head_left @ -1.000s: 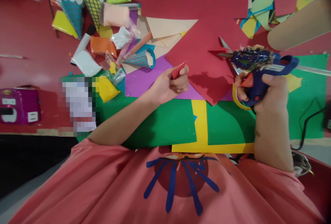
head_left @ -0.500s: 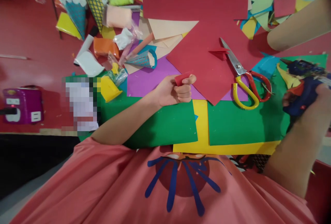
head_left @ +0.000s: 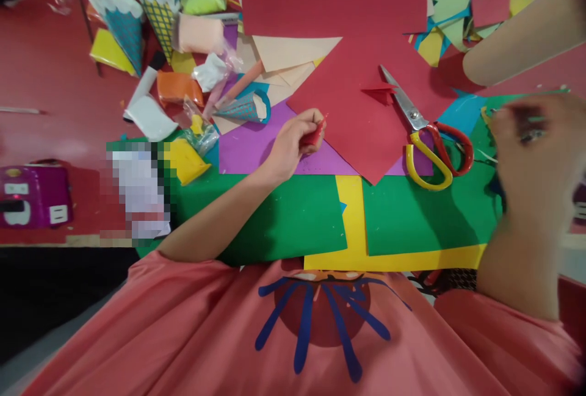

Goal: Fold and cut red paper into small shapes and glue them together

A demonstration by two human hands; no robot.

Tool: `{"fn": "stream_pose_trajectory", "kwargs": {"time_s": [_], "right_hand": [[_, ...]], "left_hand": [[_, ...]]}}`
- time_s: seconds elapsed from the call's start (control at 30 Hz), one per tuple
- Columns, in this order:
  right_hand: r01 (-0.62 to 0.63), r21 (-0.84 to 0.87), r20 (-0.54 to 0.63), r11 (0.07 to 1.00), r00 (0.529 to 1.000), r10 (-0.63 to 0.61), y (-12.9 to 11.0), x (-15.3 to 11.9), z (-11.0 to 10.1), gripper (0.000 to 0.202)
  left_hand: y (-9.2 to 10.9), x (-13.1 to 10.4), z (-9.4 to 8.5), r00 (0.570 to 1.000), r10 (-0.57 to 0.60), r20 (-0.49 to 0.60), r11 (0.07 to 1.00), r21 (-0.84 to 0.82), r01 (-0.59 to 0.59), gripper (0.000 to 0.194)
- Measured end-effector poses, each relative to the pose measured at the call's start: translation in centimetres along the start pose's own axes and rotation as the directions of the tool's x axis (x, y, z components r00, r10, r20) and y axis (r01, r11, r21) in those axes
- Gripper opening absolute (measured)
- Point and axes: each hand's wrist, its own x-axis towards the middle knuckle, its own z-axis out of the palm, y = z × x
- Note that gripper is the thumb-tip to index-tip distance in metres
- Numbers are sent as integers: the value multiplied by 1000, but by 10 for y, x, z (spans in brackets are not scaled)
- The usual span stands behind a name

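My left hand (head_left: 295, 140) is closed on a small red paper piece (head_left: 314, 135), held above the purple sheet (head_left: 320, 164); pale specks show along the piece's edge. On the far right, my right hand (head_left: 533, 140) is smeared by motion, so its grip is unclear. Dark blue and shiny bits show around its fingers and beneath it; the glue gun seen there earlier is mostly hidden. Scissors (head_left: 414, 116) with one yellow and one red handle lie partly open on the red sheet (head_left: 352, 115). A folded red paper scrap (head_left: 379, 94) touches their blade.
Green sheets (head_left: 412, 219) cover the front of the table. Paper cones (head_left: 121, 24), bagged clay (head_left: 180, 88) and a marker (head_left: 144, 85) crowd the left. A cardboard tube (head_left: 513, 36) and coloured paper scraps (head_left: 458, 5) lie at the back right. A purple power socket (head_left: 36, 194) stands far left.
My left hand has turned, and the red piece has tilted downward in its fingers. My right hand has risen and swung inward from its hold on the dark blue glue gun. The view has shifted slightly.
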Motion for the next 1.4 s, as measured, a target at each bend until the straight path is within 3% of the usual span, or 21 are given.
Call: {"fn": "stream_pose_trajectory", "kwargs": {"time_s": [0.1,0.2,0.27,0.33,0.5,0.6,0.7,0.73,0.8,0.83,0.9,0.97,1.07,1.17,1.27,1.4], "right_hand": [[314,184,119,931,933,-339,-59,30,19,34],[441,168,198,882,861,-468,-90,54,41,38],[460,96,284,883,837,-467,-101,64,55,45],[480,6,329,877,828,-455,-110,70,66,40],[504,-174,346,846,836,-427,-124,76,74,34],[451,-142,265,881,875,-405,-123,69,68,33],[312,240,59,919,940,-335,-121,51,63,25],[254,456,41,853,952,-305,-121,43,63,19],[-35,838,196,545,951,-241,-123,27,64,12],[-170,901,287,400,924,-253,-124,20,65,5],[-320,922,374,217,881,-290,-125,10,67,19],[-372,917,399,147,871,-287,-124,5,71,20],[-402,910,415,103,876,-246,-120,5,76,13],[-460,886,463,65,864,-196,-118,5,77,31],[-471,878,478,86,864,-158,-119,1,75,46],[-417,905,426,89,894,-138,-119,-2,77,31]], "left_hand": [[-1,-3,1,996,34,-86,996,87,-26,13],[2,-6,4,996,48,-73,977,209,-32,16],[3,-7,5,998,57,-26,964,260,-48,19],[2,-6,4,997,72,5,950,304,-70,19],[-4,-6,1,995,99,12,914,395,-95,17],[-4,-7,2,992,127,21,915,383,-125,19],[-4,-9,3,987,161,23,922,354,-159,21],[-4,-9,4,986,167,22,922,351,-164,21],[-4,-10,4,983,181,22,918,356,-177,20],[-4,-10,4,981,194,24,912,363,-189,20],[-6,-10,4,973,229,29,898,380,-223,20],[-7,-10,4,967,254,29,886,394,-244,20],[-7,-9,4,967,255,28,882,403,-244,19],[-5,-10,4,971,237,30,888,398,-229,17],[-5,-11,4,976,213,41,893,397,-211,16],[-5,-12,4,975,212,63,880,422,-219,14]]}}
